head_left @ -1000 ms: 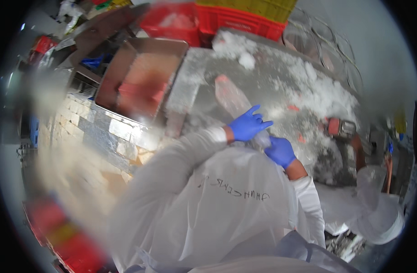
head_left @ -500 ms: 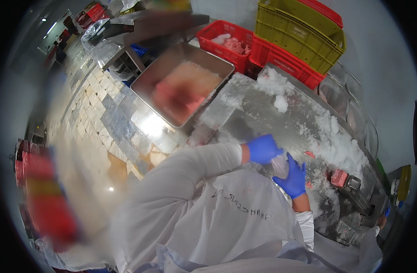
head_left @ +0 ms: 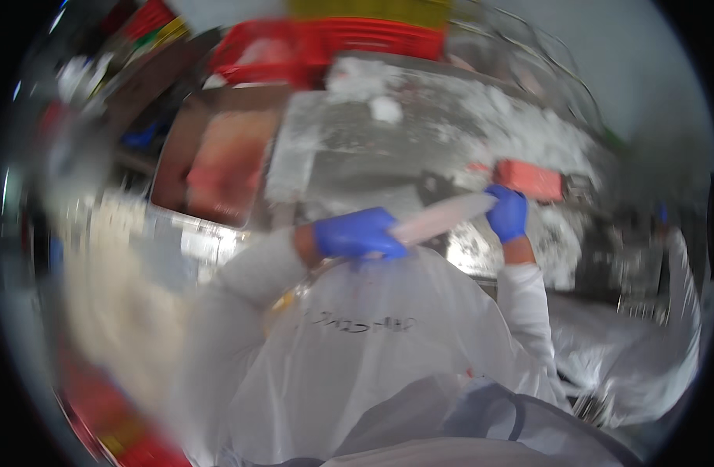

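Note:
My left hand (head_left: 361, 233) and my right hand (head_left: 508, 214), both in blue gloves, hold a long, pale, translucent plastic bag (head_left: 444, 218) stretched between them. Each hand is closed on one end of it, just in front of my white apron. Motion blur hides whether anything is inside the bag. Beyond my right hand, a pink block of meat (head_left: 529, 180) lies at the end of a metal device (head_left: 578, 188) on the steel table (head_left: 364, 175).
Ice (head_left: 528, 132) is scattered along the table's back and right. A steel tub (head_left: 170, 167) with pink contents stands at left. Red crates (head_left: 380, 37) line the back, a yellow crate (head_left: 364, 9) on top. Another person's white sleeve (head_left: 680, 288) shows at far right.
My hands have moved apart, pulling the bag out long between them. My view has turned right, so the tub and crates sit further left. More of the pink block now shows by the metal device.

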### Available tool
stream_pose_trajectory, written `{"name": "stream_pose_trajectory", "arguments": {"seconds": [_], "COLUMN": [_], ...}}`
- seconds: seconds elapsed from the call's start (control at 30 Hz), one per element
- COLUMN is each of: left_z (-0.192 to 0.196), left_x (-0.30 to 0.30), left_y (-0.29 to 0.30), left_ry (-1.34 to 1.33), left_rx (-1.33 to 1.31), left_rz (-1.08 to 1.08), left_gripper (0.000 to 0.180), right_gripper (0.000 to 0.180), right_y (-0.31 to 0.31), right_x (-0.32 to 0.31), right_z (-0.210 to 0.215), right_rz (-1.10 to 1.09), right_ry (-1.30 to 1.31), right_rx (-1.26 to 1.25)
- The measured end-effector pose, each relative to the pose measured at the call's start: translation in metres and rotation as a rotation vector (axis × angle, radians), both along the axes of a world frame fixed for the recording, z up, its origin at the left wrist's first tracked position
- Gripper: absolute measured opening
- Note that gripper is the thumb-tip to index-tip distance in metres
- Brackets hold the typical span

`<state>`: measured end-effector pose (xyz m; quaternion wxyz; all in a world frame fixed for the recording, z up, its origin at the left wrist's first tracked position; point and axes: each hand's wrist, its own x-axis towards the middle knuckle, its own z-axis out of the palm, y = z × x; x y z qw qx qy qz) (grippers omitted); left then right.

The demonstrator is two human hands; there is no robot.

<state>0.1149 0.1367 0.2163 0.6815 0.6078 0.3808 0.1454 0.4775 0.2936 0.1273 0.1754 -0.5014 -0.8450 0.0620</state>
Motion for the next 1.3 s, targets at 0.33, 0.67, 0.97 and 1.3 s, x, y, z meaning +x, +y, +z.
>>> {"name": "stream_pose_trajectory", "arguments": {"seconds": [0.33, 0.67, 0.97, 1.3], "left_z": [-0.012, 0.036, -0.101, -0.100], "left_x": [-0.068, 0.047, 0.101, 0.165], "left_y": [0.074, 0.094, 0.112, 0.134], "left_ry": [1.154, -0.335, -0.321, 0.284], "left_rx": [0.837, 0.783, -0.627, 0.502], "left_rz": [0.347, 0.369, 0.331, 0.126], "left_gripper": [0.021, 0.036, 0.051, 0.059], "right_gripper": [0.021, 0.045, 0.101, 0.045], "right_y": [-0.083, -0.095, -0.086, -0.064], "right_x": [-0.002, -0.026, -0.030, 0.033], "right_z": [-0.013, -0.004, 0.020, -0.032], "right_rz": [0.200, 0.159, 0.293, 0.020], "right_ry": [0.052, 0.504, 1.268, 0.341], "right_rx": [0.070, -0.510, -0.975, -0.088]}}
